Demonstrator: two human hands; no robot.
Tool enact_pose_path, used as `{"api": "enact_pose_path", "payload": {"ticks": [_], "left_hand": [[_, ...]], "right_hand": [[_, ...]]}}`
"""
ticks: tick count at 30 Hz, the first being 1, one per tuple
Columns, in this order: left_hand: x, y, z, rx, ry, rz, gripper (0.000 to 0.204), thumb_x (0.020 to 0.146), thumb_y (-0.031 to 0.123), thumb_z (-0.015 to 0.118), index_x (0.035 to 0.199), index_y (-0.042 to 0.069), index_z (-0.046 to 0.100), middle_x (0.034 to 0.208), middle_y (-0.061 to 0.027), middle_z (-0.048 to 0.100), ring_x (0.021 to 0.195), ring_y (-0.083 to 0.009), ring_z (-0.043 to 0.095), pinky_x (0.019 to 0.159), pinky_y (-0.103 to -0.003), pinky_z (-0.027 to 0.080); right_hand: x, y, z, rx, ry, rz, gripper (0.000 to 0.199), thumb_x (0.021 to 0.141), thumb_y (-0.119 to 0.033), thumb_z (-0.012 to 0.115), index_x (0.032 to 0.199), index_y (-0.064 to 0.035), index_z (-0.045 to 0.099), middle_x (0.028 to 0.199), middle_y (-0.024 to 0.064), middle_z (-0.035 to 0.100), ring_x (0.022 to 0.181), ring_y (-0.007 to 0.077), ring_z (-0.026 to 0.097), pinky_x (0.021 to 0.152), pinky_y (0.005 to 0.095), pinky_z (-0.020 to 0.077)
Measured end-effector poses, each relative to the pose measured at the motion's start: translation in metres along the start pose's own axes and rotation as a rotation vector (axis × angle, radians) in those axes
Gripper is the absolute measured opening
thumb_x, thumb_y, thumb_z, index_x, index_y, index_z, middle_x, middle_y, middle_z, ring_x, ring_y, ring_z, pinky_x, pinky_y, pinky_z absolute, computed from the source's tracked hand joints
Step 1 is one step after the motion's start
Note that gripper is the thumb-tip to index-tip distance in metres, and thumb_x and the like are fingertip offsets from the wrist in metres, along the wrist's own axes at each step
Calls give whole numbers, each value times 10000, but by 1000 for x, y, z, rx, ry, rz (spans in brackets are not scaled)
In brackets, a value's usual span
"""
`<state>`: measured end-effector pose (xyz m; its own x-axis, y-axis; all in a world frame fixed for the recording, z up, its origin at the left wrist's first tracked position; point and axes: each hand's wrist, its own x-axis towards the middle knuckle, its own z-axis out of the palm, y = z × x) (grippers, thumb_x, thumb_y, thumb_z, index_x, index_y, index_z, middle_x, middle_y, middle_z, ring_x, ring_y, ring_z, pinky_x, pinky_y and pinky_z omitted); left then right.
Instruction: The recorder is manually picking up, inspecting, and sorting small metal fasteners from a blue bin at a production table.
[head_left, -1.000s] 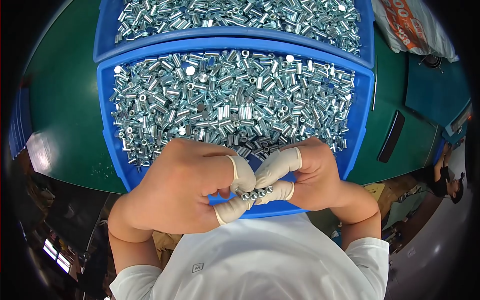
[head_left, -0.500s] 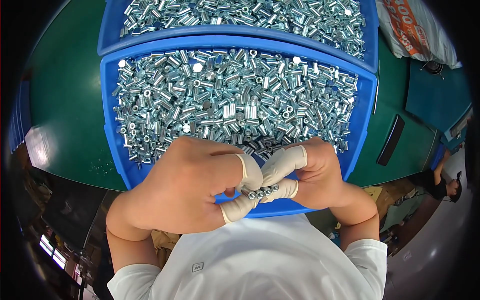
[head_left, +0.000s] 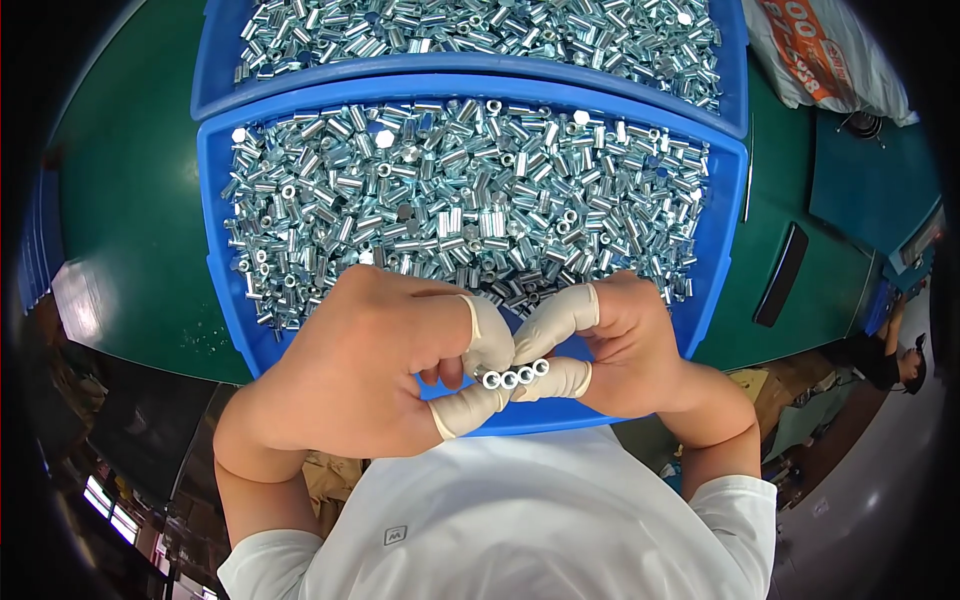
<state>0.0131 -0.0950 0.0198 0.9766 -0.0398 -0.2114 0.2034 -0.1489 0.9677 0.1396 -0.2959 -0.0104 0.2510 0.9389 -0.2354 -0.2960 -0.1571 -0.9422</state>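
Observation:
Between the fingertips of both hands, a short row of several silvery metal sleeves (head_left: 517, 377) is pinched side by side, their round hollow ends facing up. My left hand (head_left: 375, 350) closes thumb and forefinger on the row's left part. From the other side, the thumb and forefinger of my right hand (head_left: 630, 350) grip its right part. Off-white finger cots cover those working fingertips. Both hands are above the near edge of a blue bin (head_left: 727, 240), which holds a wide heap of similar loose sleeves (head_left: 440, 185).
Behind it stands a second blue bin (head_left: 480, 65), also full of sleeves. A green table (head_left: 130, 220) lies underneath. On the right are a black phone-like slab (head_left: 781, 275) and a white plastic sack (head_left: 830, 60) with orange print. Another person (head_left: 885, 365) is at the far right.
The row of sleeves has been tipped, so its hollow ends now show plainly as open rings. Both hands keep their pinch, with the fingers slightly shifted.

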Motion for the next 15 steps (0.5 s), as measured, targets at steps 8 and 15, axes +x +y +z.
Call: {"api": "enact_pose_path", "payload": {"ticks": [8,15], "left_hand": [[3,-2,1,-33,26,-38,192,696,112,874,753,66,696,606,-15,640,516,-119,636,488,-228,472],[6,-3,-1,-91,-7,-36,163,726,33,824,801,59,682,630,-16,652,527,-95,637,495,-230,492]], "right_hand": [[-3,-1,1,80,-1,90,235,790,-50,869,937,20,699,898,115,754,814,165,731,724,293,578],[-4,-2,1,161,15,170,180,835,-50,833,971,5,727,913,80,756,836,119,715,752,282,577]]}}
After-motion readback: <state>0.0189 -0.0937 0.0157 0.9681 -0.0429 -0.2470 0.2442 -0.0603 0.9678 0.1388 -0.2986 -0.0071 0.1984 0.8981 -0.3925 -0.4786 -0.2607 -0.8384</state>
